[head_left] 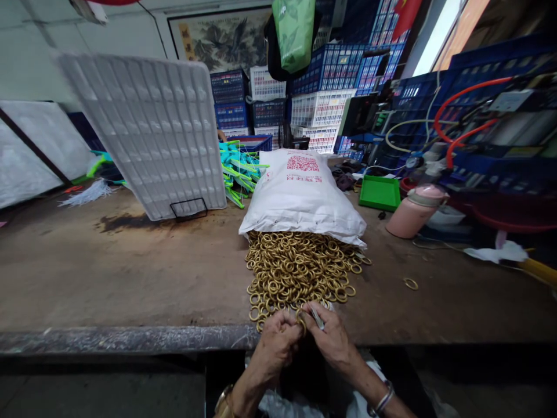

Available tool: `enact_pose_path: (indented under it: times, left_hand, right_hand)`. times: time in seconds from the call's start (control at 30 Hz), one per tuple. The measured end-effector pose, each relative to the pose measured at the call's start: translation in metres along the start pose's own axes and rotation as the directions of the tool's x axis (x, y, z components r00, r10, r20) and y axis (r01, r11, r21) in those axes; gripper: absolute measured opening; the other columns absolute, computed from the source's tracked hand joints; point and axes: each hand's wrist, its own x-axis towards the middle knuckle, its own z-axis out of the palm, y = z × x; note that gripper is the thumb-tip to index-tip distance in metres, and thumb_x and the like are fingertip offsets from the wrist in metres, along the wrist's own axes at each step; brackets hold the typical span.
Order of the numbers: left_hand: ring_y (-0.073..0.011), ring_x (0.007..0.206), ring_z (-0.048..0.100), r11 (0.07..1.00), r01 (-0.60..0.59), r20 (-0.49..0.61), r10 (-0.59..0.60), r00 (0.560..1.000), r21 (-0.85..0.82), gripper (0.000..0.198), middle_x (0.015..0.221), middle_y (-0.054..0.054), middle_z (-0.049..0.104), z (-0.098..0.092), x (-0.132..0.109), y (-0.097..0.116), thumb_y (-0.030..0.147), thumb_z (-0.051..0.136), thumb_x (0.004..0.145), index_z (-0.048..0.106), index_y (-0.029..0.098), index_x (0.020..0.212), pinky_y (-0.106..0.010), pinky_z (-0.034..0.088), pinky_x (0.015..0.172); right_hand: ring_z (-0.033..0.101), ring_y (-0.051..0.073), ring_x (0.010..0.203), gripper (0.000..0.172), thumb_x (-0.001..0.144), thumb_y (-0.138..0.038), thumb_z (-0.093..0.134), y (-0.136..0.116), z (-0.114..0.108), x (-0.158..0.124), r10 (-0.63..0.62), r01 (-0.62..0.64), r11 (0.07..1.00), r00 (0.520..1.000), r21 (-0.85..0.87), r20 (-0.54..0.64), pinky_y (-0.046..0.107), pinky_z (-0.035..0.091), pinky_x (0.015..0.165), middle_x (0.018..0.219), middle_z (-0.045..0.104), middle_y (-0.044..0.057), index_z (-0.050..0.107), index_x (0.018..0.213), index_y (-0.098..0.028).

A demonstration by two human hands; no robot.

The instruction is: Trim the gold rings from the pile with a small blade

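A heap of several brass-coloured rings (296,270) spills from the open end of a white sack (302,194) with red print, lying on the worn brown workbench (130,273). My left hand (276,342) and my right hand (333,337) meet at the bench's front edge, just below the heap. Both have their fingers curled. Together they pinch a brass ring (301,320) between them. A small silvery piece (317,317) shows in my right hand's fingers. One stray ring (410,284) lies alone to the right.
A white moulded tray (152,133) leans upright at the back left on a wire stand. Behind the sack lie teal and green plastic parts (237,168). A green tray (380,193), a pink flask (415,209), hoses and stacked blue and white crates fill the right and back.
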Motion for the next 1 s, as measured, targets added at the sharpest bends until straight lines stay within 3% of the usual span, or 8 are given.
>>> enact_pose_path:
  times: [0.1, 0.33, 0.5, 0.63, 0.7, 0.83, 1.0]
  left_hand:
    - [-0.0032, 0.032, 0.024, 0.999, -0.009, 0.018, 0.008, 1.0, 0.037, 0.029, 0.04, 0.01, 0.037, -0.004, 0.001, 0.001, 0.043, 0.061, 0.066, 0.045, 0.019, 0.065, -0.017, 0.015, 0.034]
    - [-0.0071, 0.043, 0.031, 0.966, -0.2, -0.009, 0.204, 0.979, 0.165, 0.014, 0.047, 0.007, 0.038, -0.008, 0.004, 0.001, 0.027, 0.054, 0.072, 0.047, 0.018, 0.063, -0.02, 0.024, 0.044]
    - [-0.0105, 0.05, 0.037, 0.837, -0.341, -0.087, 0.414, 0.906, 0.428, 0.011, 0.055, 0.004, 0.042, -0.001, -0.001, 0.004, 0.021, 0.049, 0.073, 0.048, 0.019, 0.063, -0.022, 0.028, 0.051]
    - [-0.0114, 0.052, 0.039, 0.767, -0.39, -0.088, 0.497, 0.863, 0.509, 0.011, 0.057, 0.003, 0.044, 0.002, -0.003, 0.005, 0.019, 0.047, 0.075, 0.048, 0.019, 0.064, -0.023, 0.028, 0.054]
    - [-0.0113, 0.053, 0.038, 0.78, -0.384, -0.087, 0.484, 0.871, 0.494, 0.012, 0.056, 0.003, 0.043, 0.001, -0.003, 0.004, 0.02, 0.047, 0.074, 0.047, 0.019, 0.063, -0.023, 0.028, 0.053]
    - [-0.0097, 0.049, 0.036, 0.906, -0.29, -0.041, 0.317, 0.948, 0.307, 0.014, 0.054, 0.005, 0.04, -0.004, 0.0, 0.002, 0.029, 0.047, 0.075, 0.044, 0.019, 0.065, -0.021, 0.028, 0.048]
    - [-0.0065, 0.039, 0.027, 0.982, -0.156, 0.059, 0.15, 0.987, 0.108, 0.022, 0.046, 0.008, 0.039, -0.009, 0.002, -0.001, 0.04, 0.048, 0.074, 0.042, 0.02, 0.069, -0.019, 0.021, 0.04]
  right_hand:
    - [0.043, 0.011, 0.056, 0.025, 0.077, -0.038, 0.043, 0.0, -0.003, 0.001, 0.004, -0.004, 1.0, 1.0, -0.004, 0.028, 0.021, 0.037, 0.053, 0.057, 0.048, -0.003, 0.05, 0.061, -0.019]
    - [0.04, 0.011, 0.058, 0.029, 0.076, -0.043, 0.043, -0.004, -0.005, 0.002, 0.072, -0.077, 0.996, 0.993, 0.039, 0.095, 0.022, 0.036, 0.055, 0.057, 0.043, -0.004, 0.046, 0.06, -0.019]
    - [0.037, 0.01, 0.055, 0.027, 0.074, -0.042, 0.042, -0.002, 0.0, 0.006, 0.114, -0.123, 0.989, 0.988, 0.084, 0.102, 0.022, 0.034, 0.054, 0.056, 0.042, -0.004, 0.044, 0.059, -0.019]
    - [0.034, 0.01, 0.053, 0.028, 0.074, -0.042, 0.04, -0.002, 0.001, 0.009, 0.112, -0.134, 0.982, 0.981, 0.136, 0.16, 0.021, 0.031, 0.05, 0.053, 0.036, -0.005, 0.04, 0.056, -0.02]
    - [0.032, 0.01, 0.053, 0.028, 0.073, -0.042, 0.04, -0.003, 0.0, 0.009, 0.13, -0.153, 0.978, 0.979, 0.143, 0.159, 0.021, 0.03, 0.049, 0.053, 0.035, -0.006, 0.04, 0.056, -0.02]
    - [0.033, 0.01, 0.054, 0.027, 0.071, -0.042, 0.045, -0.002, -0.001, 0.009, 0.15, -0.169, 0.975, 0.98, 0.141, 0.131, 0.021, 0.03, 0.05, 0.054, 0.036, -0.005, 0.04, 0.055, -0.02]
    - [0.028, 0.008, 0.05, 0.028, 0.073, -0.044, 0.044, 0.01, 0.004, 0.006, 0.174, -0.248, 0.914, 0.955, 0.32, 0.241, 0.021, 0.027, 0.046, 0.054, 0.031, -0.007, 0.038, 0.059, -0.021]
